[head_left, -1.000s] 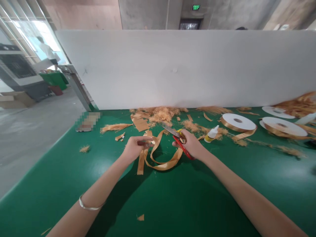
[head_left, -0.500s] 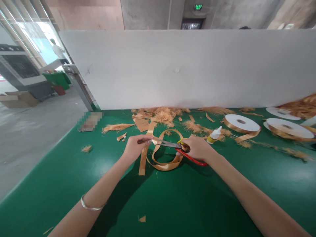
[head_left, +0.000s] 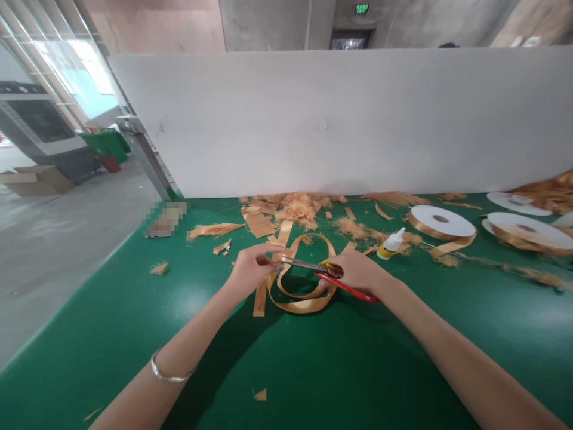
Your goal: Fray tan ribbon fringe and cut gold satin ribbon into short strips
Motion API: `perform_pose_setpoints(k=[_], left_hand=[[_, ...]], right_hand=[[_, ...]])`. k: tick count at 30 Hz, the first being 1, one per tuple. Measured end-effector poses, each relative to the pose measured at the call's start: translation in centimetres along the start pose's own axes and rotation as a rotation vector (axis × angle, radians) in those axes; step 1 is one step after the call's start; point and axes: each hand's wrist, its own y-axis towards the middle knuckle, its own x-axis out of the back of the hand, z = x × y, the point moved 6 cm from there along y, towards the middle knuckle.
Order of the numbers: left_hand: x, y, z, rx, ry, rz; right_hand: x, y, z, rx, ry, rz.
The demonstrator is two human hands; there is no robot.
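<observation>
My right hand (head_left: 358,272) is closed round the handles of a pair of scissors (head_left: 308,264) with red and yellow grips. Their blades point left and lie nearly together, the tips close to my left fingers. With thumb and fingers pinched, my left hand (head_left: 250,267) holds a piece of gold satin ribbon, its held part mostly hidden by the fingers. Beneath the scissors a longer gold ribbon (head_left: 304,306) lies in loops on the green table. A flat ribbon strip (head_left: 259,301) extends below my left hand.
A white glue bottle (head_left: 391,243) leans to the right of my right hand. Farther right are ribbon spools (head_left: 441,221). Frayed fibres (head_left: 299,209) and cut scraps (head_left: 258,222) lie along the white partition (head_left: 313,119). A pixelated object (head_left: 165,220) rests at the left edge.
The scissor blades have come closer together near my left fingertips. My left hand has shifted slightly, still pinching the ribbon, and the view has moved a little.
</observation>
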Motion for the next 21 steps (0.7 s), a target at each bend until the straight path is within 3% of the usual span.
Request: perform_pose_setpoints(k=[7,21], left_hand=[[-0.6,0.0,-0.1,-0.093,0.018,0.023],[-1.1,-0.1,0.3,-0.092,-0.008,0.040]], right_hand=[[-0.2,0.2,0.6,0.003,-0.020,0.021],[-0.1,-0.1,1.2,0.039,0.007,0.006]])
